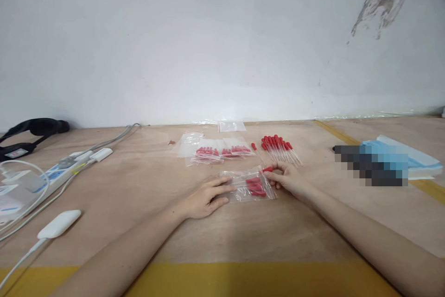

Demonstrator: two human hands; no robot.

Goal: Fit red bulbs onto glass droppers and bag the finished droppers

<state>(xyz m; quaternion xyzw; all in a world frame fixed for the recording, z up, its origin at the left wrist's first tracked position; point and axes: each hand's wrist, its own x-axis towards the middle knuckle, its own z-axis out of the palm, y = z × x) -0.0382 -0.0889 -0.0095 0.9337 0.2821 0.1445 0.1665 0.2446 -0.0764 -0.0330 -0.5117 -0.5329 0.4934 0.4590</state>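
Observation:
A clear zip bag lies flat on the table in front of me, with several red-bulbed droppers inside. My left hand rests at the bag's left end, its fingers stretched out over the plastic and gripping nothing. At the bag's right end, my right hand pinches a dropper by its red bulb, which points right; its tube runs toward the bag's mouth. Just beyond that hand, a fanned pile of loose droppers lies with bulbs pointing away. One single dropper sits left of the pile.
Filled bags lie together behind the bag, with flat bags beside them. A power strip with cables and a white adapter stand left, near a black strap-like object. Blue masks and a blurred dark object lie right.

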